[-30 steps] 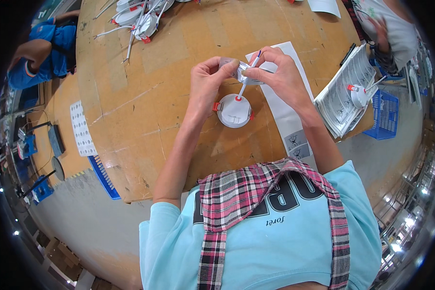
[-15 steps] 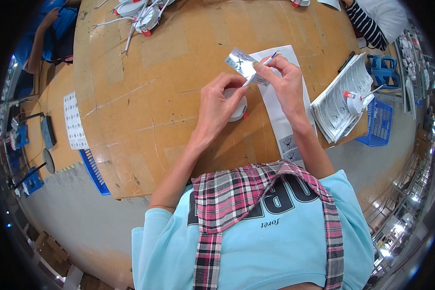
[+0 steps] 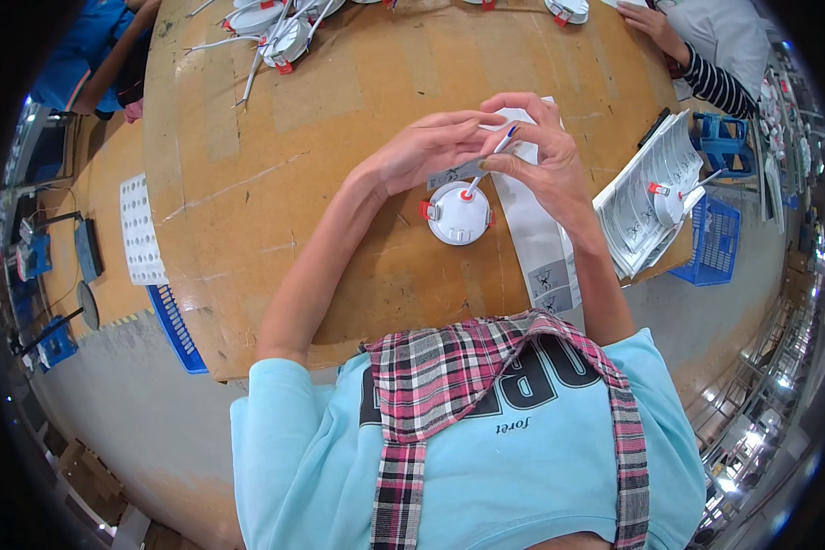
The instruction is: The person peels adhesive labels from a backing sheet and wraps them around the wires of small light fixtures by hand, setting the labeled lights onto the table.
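A round white downlight (image 3: 459,216) with red-tipped spring clips lies on the table in front of me. Its short white cable (image 3: 474,185) rises from a red collar toward my right hand (image 3: 548,158). That hand pinches the end of a silver label (image 3: 455,173) beside the cable, thumb against it. My left hand (image 3: 431,148) is held over the label's other end with its fingers stretched out; whether they touch the label is hard to see. Under my right hand lies a long white label strip (image 3: 528,225), with printed silver labels (image 3: 550,286) at its near end.
A stack of label sheets (image 3: 637,206) with another downlight (image 3: 668,207) on top is at right, above a blue basket (image 3: 713,234). More downlights (image 3: 286,44) cluster at the far side. A perforated white sheet (image 3: 140,229) sits left. Co-workers occupy both far corners.
My left hand has let go of the downlight and moved up with its fingers spread. The label has come down to the cable beside my right hand.
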A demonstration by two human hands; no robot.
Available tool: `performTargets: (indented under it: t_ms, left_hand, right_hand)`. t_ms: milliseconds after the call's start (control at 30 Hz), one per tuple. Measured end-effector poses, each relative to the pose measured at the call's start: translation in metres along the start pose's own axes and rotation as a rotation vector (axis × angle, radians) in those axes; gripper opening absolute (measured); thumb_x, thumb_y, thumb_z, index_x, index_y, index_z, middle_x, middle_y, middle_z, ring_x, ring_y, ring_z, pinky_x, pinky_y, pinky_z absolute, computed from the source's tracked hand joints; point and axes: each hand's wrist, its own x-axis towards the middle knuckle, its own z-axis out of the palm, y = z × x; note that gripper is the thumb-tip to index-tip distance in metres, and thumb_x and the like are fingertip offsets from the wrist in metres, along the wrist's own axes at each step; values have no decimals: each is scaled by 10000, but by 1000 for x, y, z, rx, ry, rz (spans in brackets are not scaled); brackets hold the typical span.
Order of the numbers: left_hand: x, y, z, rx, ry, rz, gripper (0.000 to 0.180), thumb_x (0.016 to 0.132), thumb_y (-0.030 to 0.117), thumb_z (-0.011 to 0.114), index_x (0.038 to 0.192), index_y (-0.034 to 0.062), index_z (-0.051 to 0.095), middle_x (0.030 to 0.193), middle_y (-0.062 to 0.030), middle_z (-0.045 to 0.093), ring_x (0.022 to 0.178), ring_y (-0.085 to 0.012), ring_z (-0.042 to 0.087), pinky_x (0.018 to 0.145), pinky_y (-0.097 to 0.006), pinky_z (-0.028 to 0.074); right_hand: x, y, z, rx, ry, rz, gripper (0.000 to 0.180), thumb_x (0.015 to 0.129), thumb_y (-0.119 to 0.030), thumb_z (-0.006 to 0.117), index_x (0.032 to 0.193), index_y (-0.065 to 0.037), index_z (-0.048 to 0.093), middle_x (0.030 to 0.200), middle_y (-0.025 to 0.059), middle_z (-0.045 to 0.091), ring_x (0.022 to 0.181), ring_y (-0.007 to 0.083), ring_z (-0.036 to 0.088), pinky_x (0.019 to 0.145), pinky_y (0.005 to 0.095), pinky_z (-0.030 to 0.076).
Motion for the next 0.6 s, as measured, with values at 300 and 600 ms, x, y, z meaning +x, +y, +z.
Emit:
performTargets:
  t_ms: [300, 600]
  left_hand:
    - [16, -6, -7, -100, 11, -12, 425, 902, 164, 602, 1271, -21, 503, 1159, -92, 580, 1000, -150, 595, 871, -305, 503]
    - [-3, 1, -10, 22, 186, 82, 206, 853, 144, 669, 1022, 32, 634, 948, -38, 659, 866, -122, 629, 789, -281, 517]
  right_hand:
    - [-2, 4, -2, -80, 18, -105, 142, 715, -157, 776, 841, -134, 715, 1190, 8, 537, 1164, 232, 380, 979, 364, 349]
    - [-9, 11, 10, 82, 195, -50, 111, 746, -91, 729, 844, -81, 679, 1054, 23, 546, 1017, 188, 463, 919, 323, 376]
